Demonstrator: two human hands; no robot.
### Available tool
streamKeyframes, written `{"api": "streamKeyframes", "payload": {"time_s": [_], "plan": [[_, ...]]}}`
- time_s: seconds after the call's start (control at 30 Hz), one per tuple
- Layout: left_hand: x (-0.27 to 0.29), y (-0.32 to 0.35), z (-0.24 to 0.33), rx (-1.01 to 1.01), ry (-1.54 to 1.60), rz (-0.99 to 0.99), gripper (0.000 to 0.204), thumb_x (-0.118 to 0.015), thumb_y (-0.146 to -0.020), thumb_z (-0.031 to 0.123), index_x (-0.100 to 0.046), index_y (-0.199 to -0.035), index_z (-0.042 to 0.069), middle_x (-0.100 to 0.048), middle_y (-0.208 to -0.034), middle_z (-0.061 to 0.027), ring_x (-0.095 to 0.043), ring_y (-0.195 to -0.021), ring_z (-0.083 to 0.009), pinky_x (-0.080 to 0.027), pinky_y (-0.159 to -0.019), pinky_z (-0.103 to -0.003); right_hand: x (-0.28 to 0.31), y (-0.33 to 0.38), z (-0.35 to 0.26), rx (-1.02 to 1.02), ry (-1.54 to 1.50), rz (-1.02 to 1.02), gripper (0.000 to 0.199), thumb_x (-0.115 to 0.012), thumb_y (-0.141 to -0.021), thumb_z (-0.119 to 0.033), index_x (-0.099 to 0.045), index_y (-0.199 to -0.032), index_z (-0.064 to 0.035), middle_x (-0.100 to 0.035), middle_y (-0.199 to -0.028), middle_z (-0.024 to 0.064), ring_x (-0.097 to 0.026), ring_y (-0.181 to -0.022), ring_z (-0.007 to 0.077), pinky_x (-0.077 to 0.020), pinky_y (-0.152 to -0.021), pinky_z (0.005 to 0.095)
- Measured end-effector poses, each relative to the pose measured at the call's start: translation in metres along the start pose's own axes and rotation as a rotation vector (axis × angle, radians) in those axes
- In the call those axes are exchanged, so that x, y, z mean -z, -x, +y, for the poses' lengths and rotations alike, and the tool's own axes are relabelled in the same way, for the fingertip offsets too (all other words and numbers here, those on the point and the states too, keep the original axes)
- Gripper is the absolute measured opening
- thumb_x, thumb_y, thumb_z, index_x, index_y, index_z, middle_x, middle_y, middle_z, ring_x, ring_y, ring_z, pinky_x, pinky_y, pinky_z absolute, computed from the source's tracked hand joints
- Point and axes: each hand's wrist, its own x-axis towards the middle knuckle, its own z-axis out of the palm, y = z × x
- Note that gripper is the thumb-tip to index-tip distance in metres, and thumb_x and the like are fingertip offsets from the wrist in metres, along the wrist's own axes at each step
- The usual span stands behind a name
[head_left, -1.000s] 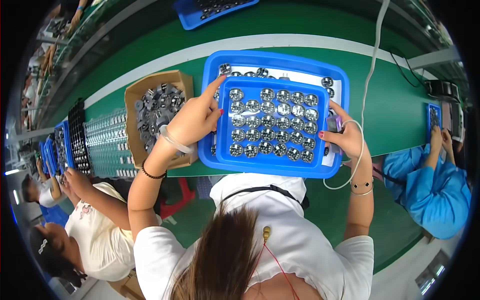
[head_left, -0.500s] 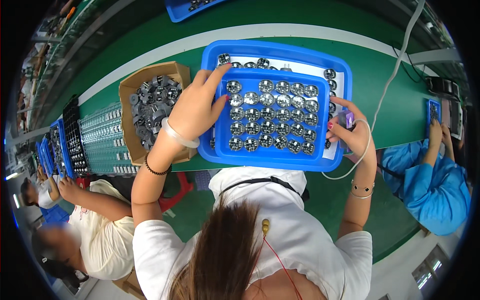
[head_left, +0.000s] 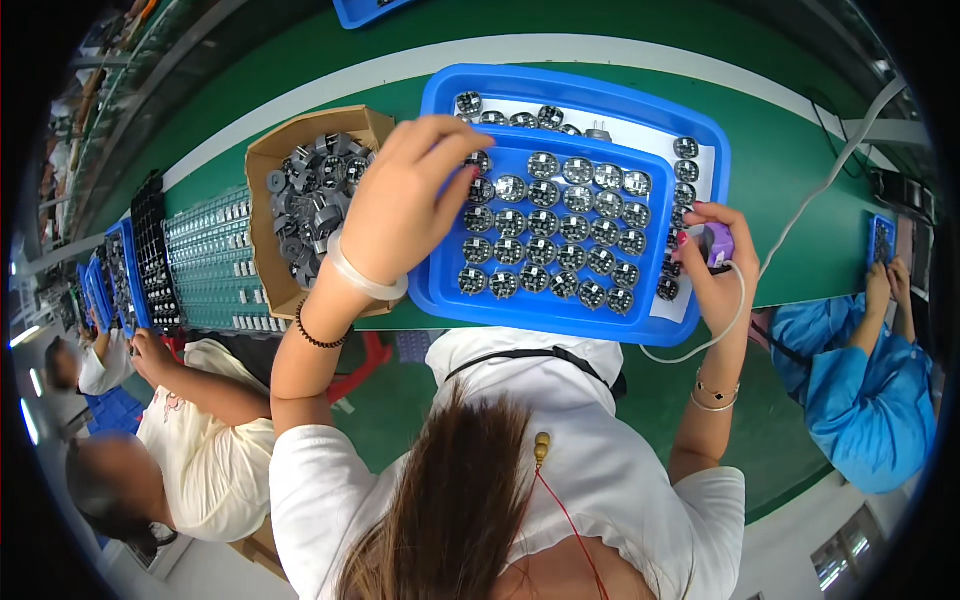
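My left hand reaches over the left edge of the upper blue tray. Its thumb and forefinger close around a round circuit-board part in that tray's top left corner. Rows of similar small round parts lie in the tray. In my right hand, beside the right edge, is a purple handheld device with a white cable; its exact kind is unclear. The thumb and fingertips of that hand are next to a column of round parts in the larger blue tray underneath.
A cardboard box full of grey and black round pieces stands left of the trays. Farther left lie green circuit-board panels and a black tray. A white cable crosses on the right. Co-workers sit at both sides.
My left fingers have come in over the upper tray's corner part and closed around it. Trays and box now appear slightly farther right and higher. My right hand still has the purple device.
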Motion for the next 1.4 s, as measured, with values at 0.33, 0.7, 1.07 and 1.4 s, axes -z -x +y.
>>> {"api": "streamKeyframes", "payload": {"time_s": [0.33,0.7,1.07,1.4], "plan": [[-0.011,-0.005,-0.005,-0.115,-0.062,-0.038,0.012,-0.067,-0.073,0.008,-0.067,-0.084,0.008,-0.06,-0.083,-0.0027,-0.054,-0.081,-0.0228,-0.042,-0.072,-0.034,-0.013,-0.03,-0.027,0.343,0.508,-0.161,0.024,-0.065,-0.075,0.002,-0.06,-0.096,-0.0085,-0.063,-0.087,0.0082,-0.062,-0.069,0.0236,-0.0475,-0.06,0.0292],[-0.056,-0.034,0.005,-0.363,-0.213,-0.072,0.006,-0.059,-0.069,0.014,-0.065,-0.071,0.012,-0.056,-0.072,-0.0002,-0.054,-0.08,-0.0175,-0.04,-0.074,-0.031,-0.02,-0.047,-0.03,0.439,0.799,-0.362,0.022,-0.057,-0.073,0.001,-0.057,-0.091,-0.0114,-0.059,-0.081,0.0067,-0.06,-0.07,0.0298,-0.0463,-0.056,0.0397],[-0.044,-0.023,-0.01,-0.285,-0.218,-0.128,0.012,-0.06,-0.069,0.01,-0.067,-0.079,0.011,-0.059,-0.074,-0.0008,-0.056,-0.081,-0.0188,-0.041,-0.076,-0.032,-0.034,-0.05,-0.034,0.47,0.713,-0.426,0.03,-0.056,-0.068,0.003,-0.056,-0.094,-0.0103,-0.06,-0.083,0.0078,-0.061,-0.071,0.0306,-0.0471,-0.056,0.0399],[-0.043,-0.024,-0.006,-0.26,-0.173,-0.104,0.006,-0.065,-0.073,0.016,-0.067,-0.078,0.012,-0.058,-0.074,-0.0001,-0.056,-0.079,-0.0185,-0.04,-0.075,-0.033,-0.037,-0.051,-0.035,0.461,0.703,-0.371,0.024,-0.06,-0.071,-0.001,-0.056,-0.093,-0.0096,-0.058,-0.084,0.0063,-0.06,-0.071,0.0291,-0.0469,-0.056,0.0381]]}}
